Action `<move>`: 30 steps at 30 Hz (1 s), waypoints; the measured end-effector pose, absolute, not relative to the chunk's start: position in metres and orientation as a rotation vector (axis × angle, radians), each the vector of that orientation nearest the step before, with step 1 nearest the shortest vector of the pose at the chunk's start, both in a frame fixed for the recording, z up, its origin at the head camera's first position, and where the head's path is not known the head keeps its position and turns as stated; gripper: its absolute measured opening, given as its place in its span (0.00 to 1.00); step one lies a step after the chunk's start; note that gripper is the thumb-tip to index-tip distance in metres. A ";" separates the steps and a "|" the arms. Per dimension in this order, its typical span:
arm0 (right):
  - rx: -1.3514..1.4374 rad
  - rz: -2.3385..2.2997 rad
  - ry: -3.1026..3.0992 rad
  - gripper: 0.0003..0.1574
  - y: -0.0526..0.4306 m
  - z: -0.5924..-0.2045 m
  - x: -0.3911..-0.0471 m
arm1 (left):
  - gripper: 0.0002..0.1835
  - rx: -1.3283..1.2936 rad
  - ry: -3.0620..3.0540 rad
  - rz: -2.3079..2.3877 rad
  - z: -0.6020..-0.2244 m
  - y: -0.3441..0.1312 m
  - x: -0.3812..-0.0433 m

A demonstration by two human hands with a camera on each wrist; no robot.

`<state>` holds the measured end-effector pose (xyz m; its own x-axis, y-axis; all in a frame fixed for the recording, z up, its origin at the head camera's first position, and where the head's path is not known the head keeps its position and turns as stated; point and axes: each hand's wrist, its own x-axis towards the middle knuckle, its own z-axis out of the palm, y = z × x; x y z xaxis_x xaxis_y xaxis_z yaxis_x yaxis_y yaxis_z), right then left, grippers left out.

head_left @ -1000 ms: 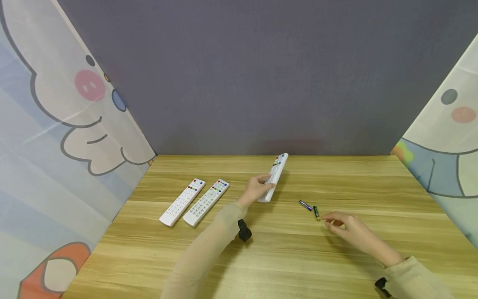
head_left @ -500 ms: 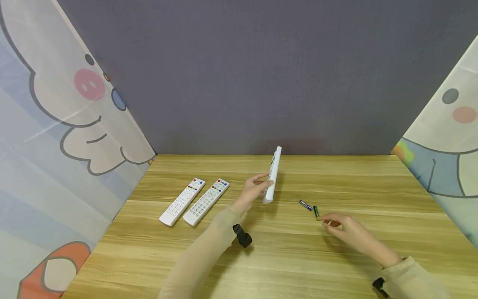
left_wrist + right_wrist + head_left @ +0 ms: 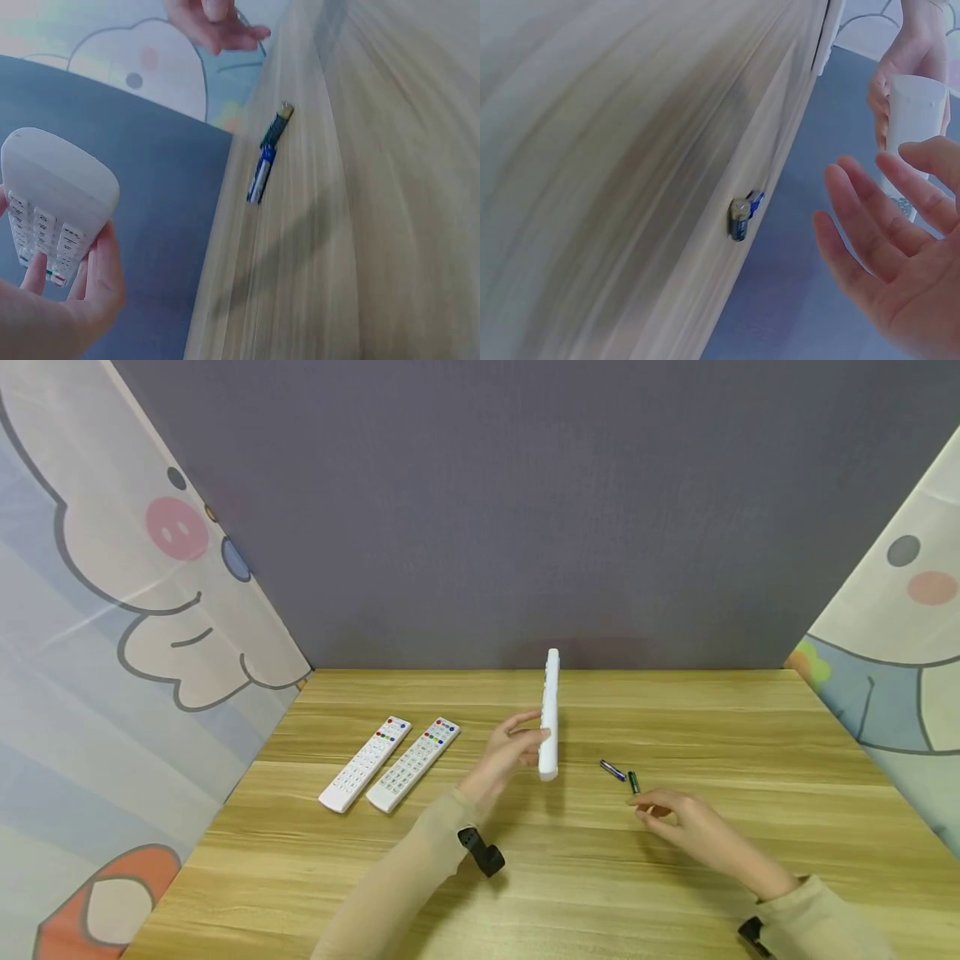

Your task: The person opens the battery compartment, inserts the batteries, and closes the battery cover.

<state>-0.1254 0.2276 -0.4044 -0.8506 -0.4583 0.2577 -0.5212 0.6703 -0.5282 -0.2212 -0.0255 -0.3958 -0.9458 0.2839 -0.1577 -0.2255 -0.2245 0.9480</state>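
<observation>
My left hand (image 3: 506, 758) grips a white remote control (image 3: 550, 714) on edge above the table, thumb on one side. In the left wrist view the remote's keypad (image 3: 46, 232) faces the curled fingers. My right hand (image 3: 686, 822) hovers over the table with its fingers loosely bent and nothing held. Just beyond its fingertips lie a green battery (image 3: 633, 782) and a blue battery (image 3: 612, 770), close together. The right wrist view has the relaxed right hand (image 3: 900, 247) in front of the held remote's plain back (image 3: 917, 112).
Two more white remotes lie side by side at the left, the outer remote (image 3: 365, 765) and the inner remote (image 3: 414, 765). A dark grey panel (image 3: 525, 510) stands along the back edge of the wooden table (image 3: 300, 877). Cartoon-printed curtains (image 3: 97, 652) hang at both sides.
My left hand has turned the remote from a slanted, keys-visible pose to nearly edge-on and upright. My right hand has shifted slightly left, nearer the green battery. The batteries stay put.
</observation>
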 end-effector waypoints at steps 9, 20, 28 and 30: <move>0.782 0.933 -2.755 0.12 0.216 -0.401 -0.119 | 0.24 0.166 1.617 2.290 -0.392 -0.027 -0.205; 0.773 0.992 -2.639 0.12 0.199 -0.399 -0.113 | 0.26 0.189 1.616 2.306 -0.380 -0.031 -0.182; 0.702 1.000 -2.482 0.13 0.184 -0.397 -0.112 | 0.26 0.183 1.599 2.336 -0.377 -0.028 -0.168; 0.671 1.047 -2.464 0.14 0.181 -0.395 -0.111 | 0.26 0.167 1.604 2.343 -0.377 -0.027 -0.166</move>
